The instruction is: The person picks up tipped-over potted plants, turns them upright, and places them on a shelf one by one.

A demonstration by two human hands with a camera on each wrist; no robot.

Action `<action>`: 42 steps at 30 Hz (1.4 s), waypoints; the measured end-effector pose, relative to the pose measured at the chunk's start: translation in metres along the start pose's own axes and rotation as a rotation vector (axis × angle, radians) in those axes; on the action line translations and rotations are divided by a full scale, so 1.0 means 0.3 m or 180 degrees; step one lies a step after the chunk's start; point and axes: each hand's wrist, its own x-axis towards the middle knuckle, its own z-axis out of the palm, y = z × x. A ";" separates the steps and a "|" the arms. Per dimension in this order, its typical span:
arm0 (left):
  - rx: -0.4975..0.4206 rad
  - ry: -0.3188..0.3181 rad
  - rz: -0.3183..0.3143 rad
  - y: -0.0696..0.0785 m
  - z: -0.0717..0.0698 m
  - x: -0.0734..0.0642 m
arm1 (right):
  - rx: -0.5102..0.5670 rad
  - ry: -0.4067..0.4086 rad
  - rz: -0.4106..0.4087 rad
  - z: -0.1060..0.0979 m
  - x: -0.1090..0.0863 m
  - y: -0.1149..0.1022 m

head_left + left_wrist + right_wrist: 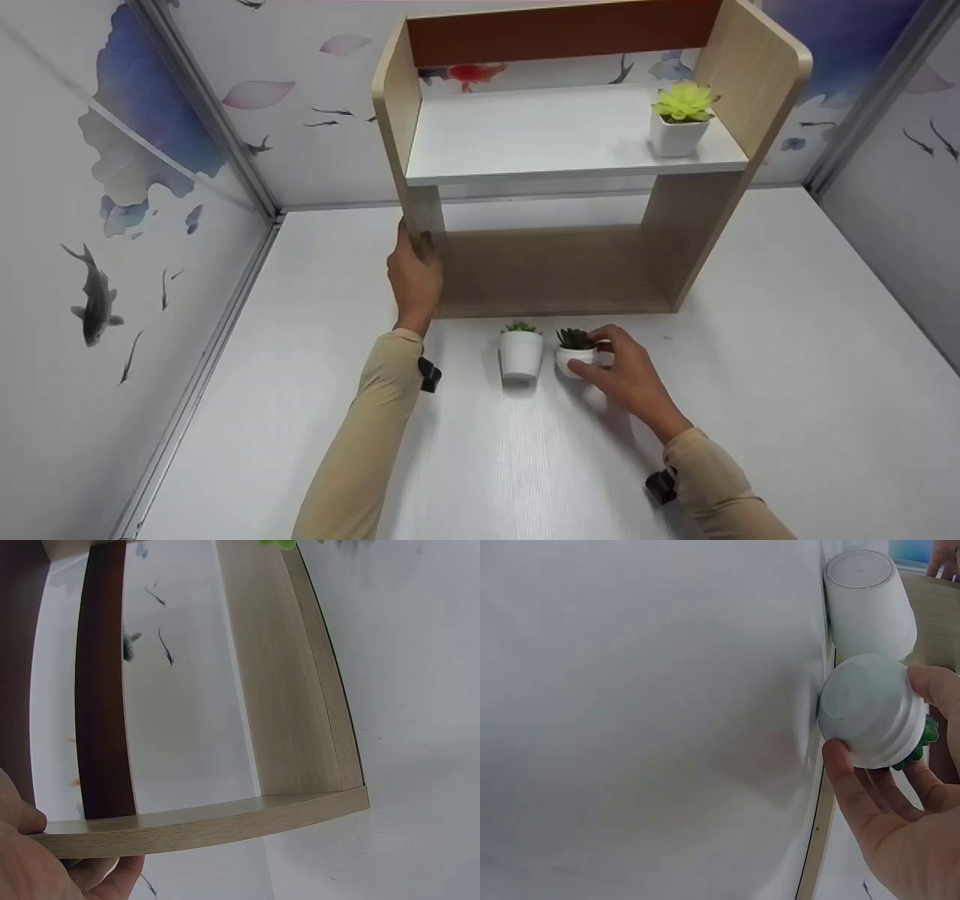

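My left hand [417, 281] grips the left side panel of a wooden shelf unit [555, 274]. In the left wrist view its thumb and fingers [124, 877] lie on opposite faces of the panel edge. With thumb and fingers, my right hand [628, 373] holds a small white pot [570, 361] with a dark green succulent [574, 338], by the table just before the shelf. A taller white pot [520, 356] with a green plant lies beside it, apparently on its side. Both pots show their bases in the right wrist view.
A yellow-green succulent in a square white pot [675, 136] stands on the right of the white middle shelf [540, 139]. A reddish-brown board [562, 34] spans the unit's upper back. The white table [480, 465] meets walls printed with fish and lotus petals.
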 end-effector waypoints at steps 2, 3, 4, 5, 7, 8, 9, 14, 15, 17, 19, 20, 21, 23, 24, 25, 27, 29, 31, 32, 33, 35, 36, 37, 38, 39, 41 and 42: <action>-0.0004 0.0005 0.0012 0.001 -0.001 0.001 | -0.0026 0.0023 0.0001 0.000 -0.010 -0.003; -0.0003 0.0009 0.0020 0.001 -0.001 0.002 | -0.0040 0.0036 -0.0014 0.000 -0.015 -0.004; -0.0009 0.0015 0.0026 0.002 -0.002 0.002 | -0.0043 0.0052 -0.0017 0.001 -0.020 -0.006; -0.0015 0.0017 0.0027 0.002 -0.003 0.003 | -0.0039 0.0061 -0.0026 0.001 -0.025 -0.008; -0.0025 0.0013 0.0022 0.003 -0.004 0.002 | -0.0038 0.0085 -0.0056 0.003 -0.034 -0.011; -0.0022 0.0013 0.0019 0.004 -0.005 0.001 | -0.0033 0.0092 -0.0073 0.004 -0.039 -0.011; -0.0022 0.0011 0.0013 0.004 -0.005 0.000 | -0.0037 0.0091 -0.0097 0.005 -0.044 -0.011; -0.0022 -0.0010 -0.0013 0.007 -0.005 -0.001 | -0.0081 0.0134 -0.0163 0.009 -0.067 -0.010; -0.0029 -0.0017 -0.0017 0.007 -0.005 -0.001 | -0.0088 0.0150 -0.0189 0.009 -0.071 -0.010; -0.0055 -0.0025 -0.0032 0.008 -0.006 -0.002 | -0.0081 0.0183 -0.0228 0.011 -0.078 -0.009; -0.0074 -0.0022 -0.0052 0.008 -0.006 -0.003 | -0.0071 0.0204 -0.0276 0.013 -0.083 -0.008; -0.0084 -0.0018 -0.0058 0.008 -0.006 -0.003 | -0.0072 0.0214 -0.0293 0.016 -0.086 -0.007; -0.0090 -0.0016 -0.0061 0.008 -0.007 -0.003 | -0.0085 0.0223 -0.0317 0.017 -0.088 -0.007; -0.0099 -0.0014 -0.0072 0.006 -0.006 -0.003 | -0.0111 0.0230 -0.0346 0.022 -0.092 -0.005; -0.0103 -0.0013 -0.0071 0.006 -0.005 -0.003 | -0.0123 0.0232 -0.0363 0.024 -0.094 -0.006; -0.0109 -0.0014 -0.0074 0.005 -0.004 -0.003 | -0.0132 0.0229 -0.0377 0.025 -0.096 -0.007; -0.0110 -0.0016 -0.0072 0.003 -0.002 -0.003 | -0.0138 0.0226 -0.0382 0.027 -0.098 -0.008; -0.0123 -0.0009 -0.0064 0.002 -0.002 -0.003 | -0.0133 0.0219 -0.0382 0.029 -0.099 -0.010; -0.0131 -0.0003 -0.0046 0.002 -0.001 -0.001 | -0.0136 0.0233 -0.0364 0.030 -0.097 -0.009; -0.0137 -0.0004 -0.0036 0.002 -0.001 -0.002 | -0.0142 0.0239 -0.0343 0.031 -0.096 -0.009; -0.0137 -0.0005 -0.0028 0.002 -0.001 -0.002 | -0.0150 0.0242 -0.0323 0.031 -0.096 -0.009; -0.0138 -0.0001 -0.0018 0.003 -0.003 -0.005 | -0.0179 0.0236 -0.0275 0.033 -0.096 -0.005; -0.0131 0.0002 -0.0017 0.003 -0.004 -0.007 | -0.0183 0.0225 -0.0238 0.034 -0.097 -0.004; -0.0127 0.0002 -0.0014 0.002 -0.005 -0.008 | -0.0180 0.0214 -0.0205 0.036 -0.096 -0.003; -0.0130 0.0004 -0.0006 0.003 -0.005 -0.009 | -0.0173 0.0205 -0.0185 0.037 -0.096 -0.003; -0.0129 0.0007 0.0001 0.002 -0.006 -0.009 | -0.0161 0.0197 -0.0167 0.038 -0.095 -0.001; -0.0139 0.0011 0.0020 0.003 -0.007 -0.008 | -0.0124 0.0173 -0.0141 0.040 -0.092 -0.003; -0.0140 0.0010 0.0020 0.002 -0.008 -0.006 | -0.0093 0.0157 -0.0142 0.040 -0.090 -0.005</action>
